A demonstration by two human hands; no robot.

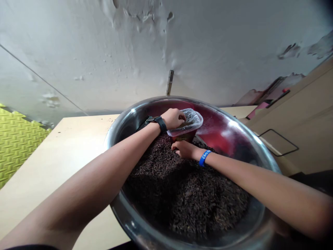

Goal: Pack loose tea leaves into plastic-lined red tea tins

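Observation:
A large steel basin (249, 139) stands in front of me, heaped with dark loose leaves (187, 194), probably dried tea. My left hand (173, 118), a black watch on its wrist, is closed on the rim of a clear plastic bag (187, 123) held open over the heap at the basin's far side. My right hand (184, 149), with a blue wristband, lies just below the bag with its fingers curled into the leaves against the bag's bottom. Some leaves show inside the bag.
The basin rests on a pale wooden table (52, 163) against a peeling white wall (130, 52). Yellow foam matting (15, 142) lies at the left. A beige cabinet (307, 118) with a thin wire handle stands at the right.

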